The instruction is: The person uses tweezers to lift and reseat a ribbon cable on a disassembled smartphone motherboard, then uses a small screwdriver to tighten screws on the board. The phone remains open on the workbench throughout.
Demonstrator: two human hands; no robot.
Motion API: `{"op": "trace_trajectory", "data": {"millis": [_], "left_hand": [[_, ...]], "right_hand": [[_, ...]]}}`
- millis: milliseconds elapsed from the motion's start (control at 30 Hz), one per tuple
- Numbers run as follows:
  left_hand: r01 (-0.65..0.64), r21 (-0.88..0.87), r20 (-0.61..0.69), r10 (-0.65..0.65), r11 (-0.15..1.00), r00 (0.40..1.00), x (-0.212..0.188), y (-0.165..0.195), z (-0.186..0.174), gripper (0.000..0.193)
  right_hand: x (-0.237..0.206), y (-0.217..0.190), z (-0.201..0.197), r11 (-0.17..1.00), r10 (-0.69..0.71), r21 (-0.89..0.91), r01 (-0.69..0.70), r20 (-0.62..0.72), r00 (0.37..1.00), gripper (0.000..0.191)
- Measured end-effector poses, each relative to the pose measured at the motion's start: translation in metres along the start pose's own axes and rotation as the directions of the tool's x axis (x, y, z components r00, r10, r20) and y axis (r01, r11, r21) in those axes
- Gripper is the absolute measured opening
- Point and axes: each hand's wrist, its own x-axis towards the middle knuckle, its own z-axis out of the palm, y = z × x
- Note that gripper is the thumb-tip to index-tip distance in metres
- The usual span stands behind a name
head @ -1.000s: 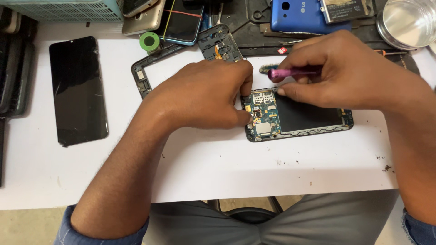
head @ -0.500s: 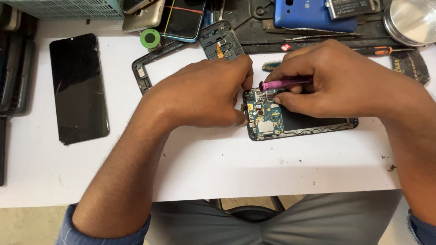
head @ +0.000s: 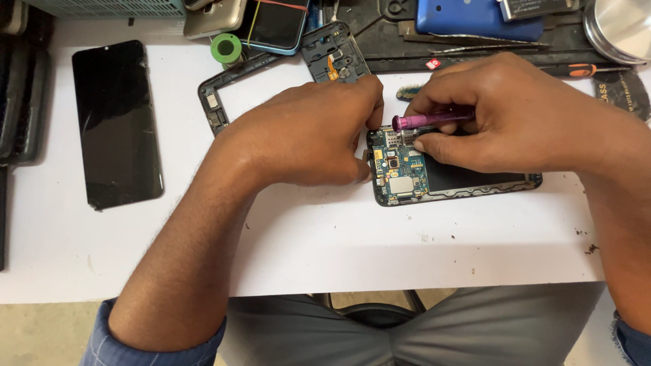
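An opened phone (head: 434, 173) lies back-up near the middle of the white table (head: 325, 237), its blue-green circuit board (head: 399, 169) bared at the left end; the left hand (head: 305, 135) rests curled against that end, fingertips pressed to the phone's upper left corner and thumb by its side, steadying it rather than closing round it; the right hand (head: 515, 115) lies over the phone's dark middle and pinches a slim purple screwdriver (head: 430, 120) between thumb and fingers, the tool lying almost level just above the board; its tip is hidden behind the fingers. A black phone frame (head: 217, 102) lies just behind the left hand; a loose black screen panel (head: 115, 122) rests well apart to the left; a green roll of tape (head: 226, 48) sits near the far edge; a dark work mat (head: 407, 41) beyond it carries a blue phone cover (head: 475, 17).
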Motion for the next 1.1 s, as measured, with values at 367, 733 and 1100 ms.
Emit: {"op": "trace_trajectory", "data": {"millis": [367, 733, 1100], "left_hand": [[0.017, 0.028, 0.043, -0.018, 0.999, 0.999, -0.001, 0.003, -0.003, 0.049], [0.061, 0.017, 0.048, -0.062, 0.998, 0.997, -0.001, 0.007, -0.002, 0.052], [0.034, 0.019, 0.038, -0.035, 0.999, 0.999, -0.001, 0.005, 0.0, 0.054]], "right_hand": [[-0.003, 0.005, -0.004, 0.996, 0.083, -0.032, -0.082, 0.032, 0.996, 0.028], [0.003, -0.014, -0.009, 0.852, 0.519, -0.044, -0.522, 0.2, 0.831, 0.033], [-0.003, -0.012, -0.012, 0.874, 0.455, -0.039, -0.484, 0.414, 0.789, 0.03]]}}
